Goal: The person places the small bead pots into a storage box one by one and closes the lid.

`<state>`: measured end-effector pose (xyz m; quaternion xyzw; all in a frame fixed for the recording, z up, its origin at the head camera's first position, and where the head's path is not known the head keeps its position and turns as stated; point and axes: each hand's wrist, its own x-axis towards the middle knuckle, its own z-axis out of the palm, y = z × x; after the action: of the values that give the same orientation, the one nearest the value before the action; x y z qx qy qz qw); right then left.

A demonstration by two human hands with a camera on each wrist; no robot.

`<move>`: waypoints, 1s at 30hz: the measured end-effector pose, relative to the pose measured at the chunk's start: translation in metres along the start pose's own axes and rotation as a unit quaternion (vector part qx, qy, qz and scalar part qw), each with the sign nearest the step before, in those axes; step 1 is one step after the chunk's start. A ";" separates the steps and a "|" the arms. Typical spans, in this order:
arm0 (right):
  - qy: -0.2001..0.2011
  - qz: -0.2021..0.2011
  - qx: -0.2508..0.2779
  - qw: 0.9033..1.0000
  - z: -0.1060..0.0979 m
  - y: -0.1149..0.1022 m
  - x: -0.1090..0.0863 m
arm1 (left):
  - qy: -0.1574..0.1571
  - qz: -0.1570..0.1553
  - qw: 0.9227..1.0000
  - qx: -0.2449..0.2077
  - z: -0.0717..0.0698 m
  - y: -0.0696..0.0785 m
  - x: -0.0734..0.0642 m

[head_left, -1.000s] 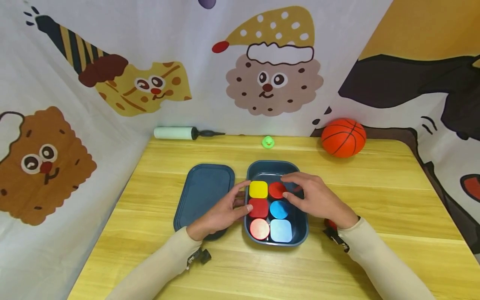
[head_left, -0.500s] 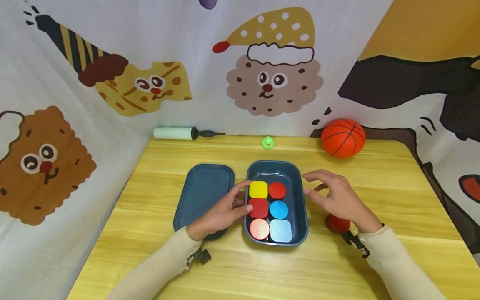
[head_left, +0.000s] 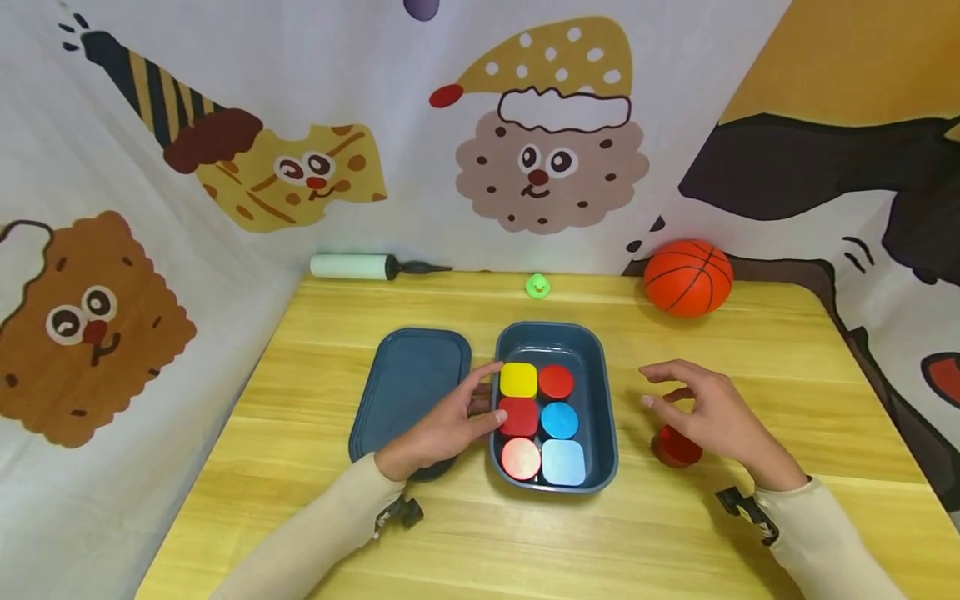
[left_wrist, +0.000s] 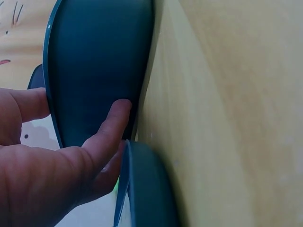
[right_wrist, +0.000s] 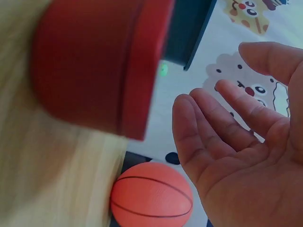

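Note:
A dark blue plastic box (head_left: 551, 343) stands upright on the table with several small lidded containers inside. Their lids include a yellow one (head_left: 519, 379), a round red one (head_left: 556, 382), a square red one (head_left: 517, 417) and a round blue one (head_left: 559, 421). My left hand (head_left: 442, 425) holds the box's left side, thumb over the rim beside the square red lid, fingers against the outer wall (left_wrist: 99, 56). Right of the box, my right hand (head_left: 701, 408) hovers with fingers parted, holding nothing. Close below it is a lidded red container (right_wrist: 94, 66), partly hidden in the head view.
Left of the box lies a matching dark blue lid (head_left: 412, 383), partly under my left hand. Along the back edge are a pump (head_left: 352, 267), a small green duck (head_left: 537, 286) and an orange basketball (head_left: 688, 277). A printed cloth (head_left: 420, 183) hangs behind.
My right hand has moved from over the box, rightward past its rim, to above the red container on the table. The left hand stays at the box's left side.

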<state>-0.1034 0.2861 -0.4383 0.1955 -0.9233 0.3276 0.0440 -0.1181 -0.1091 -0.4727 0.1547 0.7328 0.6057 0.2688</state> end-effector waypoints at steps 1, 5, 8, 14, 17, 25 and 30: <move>-0.003 0.003 0.004 1.000 0.000 0.002 -0.002 | 0.001 -0.001 1.000 0.002 0.000 0.000 0.000; -0.016 0.005 0.018 1.000 -0.001 0.007 -0.011 | 0.002 0.001 1.000 -0.001 0.000 0.000 0.001; -0.028 0.007 0.021 0.999 -0.001 0.011 -0.017 | 0.003 -0.001 1.000 -0.004 0.000 -0.001 0.001; -0.060 0.029 0.016 0.998 0.000 0.018 -0.033 | 0.002 -0.008 1.000 -0.013 0.002 -0.002 0.001; -0.070 0.019 0.009 0.997 0.000 0.021 -0.038 | 0.000 -0.007 1.000 -0.022 0.002 -0.003 0.001; -0.104 0.046 0.014 0.993 -0.004 0.024 -0.047 | 0.004 -0.008 1.000 -0.012 0.002 -0.002 -0.001; -0.120 0.044 0.022 0.991 -0.003 0.026 -0.048 | 0.004 -0.009 1.000 -0.013 0.002 -0.002 -0.001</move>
<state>-0.0699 0.3224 -0.4609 0.1935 -0.9222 0.3234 -0.0864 -0.1162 -0.1083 -0.4744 0.1424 0.7269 0.6136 0.2734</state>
